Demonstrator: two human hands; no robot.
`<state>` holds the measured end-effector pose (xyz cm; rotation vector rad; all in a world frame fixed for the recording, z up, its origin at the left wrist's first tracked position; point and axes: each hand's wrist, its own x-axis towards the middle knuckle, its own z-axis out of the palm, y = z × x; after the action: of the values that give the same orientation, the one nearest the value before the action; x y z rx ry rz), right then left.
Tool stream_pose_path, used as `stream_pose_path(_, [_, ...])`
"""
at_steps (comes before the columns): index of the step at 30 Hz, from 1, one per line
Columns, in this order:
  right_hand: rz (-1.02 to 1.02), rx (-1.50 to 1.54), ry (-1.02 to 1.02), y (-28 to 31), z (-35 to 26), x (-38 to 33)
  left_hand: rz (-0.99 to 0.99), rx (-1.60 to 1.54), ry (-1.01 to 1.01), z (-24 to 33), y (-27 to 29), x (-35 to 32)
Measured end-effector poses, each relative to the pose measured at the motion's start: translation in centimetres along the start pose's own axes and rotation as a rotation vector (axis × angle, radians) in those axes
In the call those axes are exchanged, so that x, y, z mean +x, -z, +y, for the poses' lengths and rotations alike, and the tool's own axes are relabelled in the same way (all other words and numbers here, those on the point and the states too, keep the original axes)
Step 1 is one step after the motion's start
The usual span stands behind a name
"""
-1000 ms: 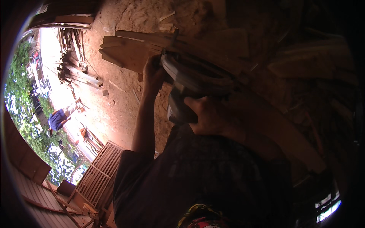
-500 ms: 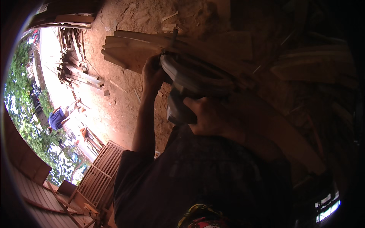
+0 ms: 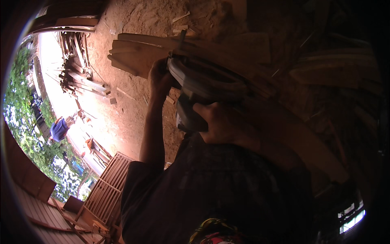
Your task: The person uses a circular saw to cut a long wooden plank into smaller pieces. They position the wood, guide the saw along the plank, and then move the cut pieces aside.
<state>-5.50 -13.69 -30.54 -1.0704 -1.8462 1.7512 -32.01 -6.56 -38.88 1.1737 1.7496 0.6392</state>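
A bulky grey-and-dark power tool lies across the middle of the view, a thin upright bar standing at its far left end. It is too dark to tell its exact kind. At its left end, my left hand is closed on a part of the tool that the fingers hide. My right hand wraps round the tool's nearer handle, with its thumb on top. Beneath and beyond the tool lies a group of wooden boards with uneven ends. The tool hides where it meets the wood.
Scrap timber is heaped at the left on the sandy ground. A slatted wooden frame stands at the lower left. Farther out in bright light is a person in blue. More planks lie in shadow at the right.
Both hands and the power tool have shifted slightly to the left over the boards. My grip looks the same.
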Motion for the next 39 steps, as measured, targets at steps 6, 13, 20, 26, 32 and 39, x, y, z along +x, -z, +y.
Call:
stream_pose_path(6, [0.059, 0.01, 0.041, -0.5, -0.1, 1.0, 0.005, -0.043, 0.004, 0.8, 0.5, 0.4])
stream_pose_path(13, [0.02, 0.015, 0.028, -0.5, -0.7, 2.2, 0.045, 0.043, 0.004, 0.0, 1.6, 1.3])
stream_pose_path(20, [0.006, -0.021, 0.018, -0.6, -0.9, 2.9, 0.02, 0.058, -0.021, 0.5, 2.1, 1.9])
stream_pose_path(26, [0.011, 0.007, -0.002, -1.0, -1.1, 3.8, 0.013, 0.044, -0.053, -0.4, 3.1, 2.4])
stream_pose_path(32, [0.009, 0.017, -0.02, -1.2, -1.7, 5.0, -0.041, -0.049, -0.029, 0.1, 4.0, 3.2])
stream_pose_path(39, [-0.02, -0.042, -0.051, -2.0, -2.3, 9.0, -0.156, 0.043, -0.175, -6.7, 10.4, 8.3])
